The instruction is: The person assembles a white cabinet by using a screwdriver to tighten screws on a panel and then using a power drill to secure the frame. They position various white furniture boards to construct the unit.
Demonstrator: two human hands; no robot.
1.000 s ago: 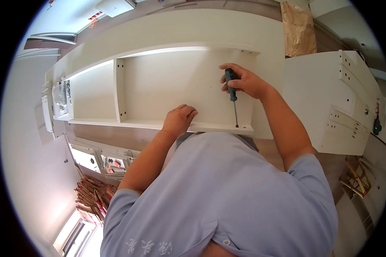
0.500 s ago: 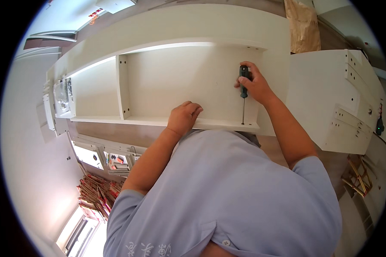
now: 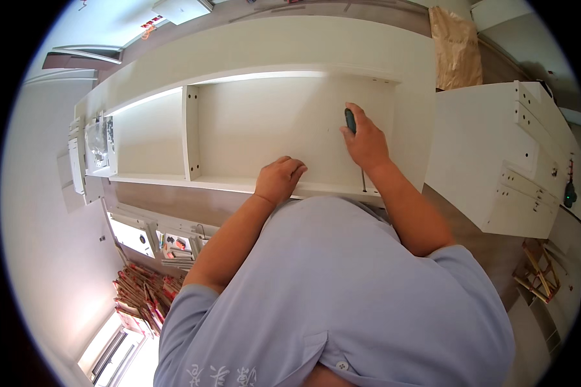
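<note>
A white cabinet carcass [image 3: 284, 122] lies on brown wood flooring [image 3: 174, 206], a brown paper bag [image 3: 455, 48] beyond it. The right hand [image 3: 366, 140] is closed around a screwdriver [image 3: 350, 121]; the left hand [image 3: 279, 180], fingers curled and empty, rests on the cabinet's edge.

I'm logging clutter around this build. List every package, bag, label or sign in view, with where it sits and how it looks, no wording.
Brown paper bag: beyond the white cabinet frame, tall, crumpled.
Clear plastic bag: left end of the frame, small, contents unclear.
Printed sheets: on the floor at lower left, white with small coloured pictures.
Small red mark: on the wall at top left, too small to make out.
No screens in view.
</note>
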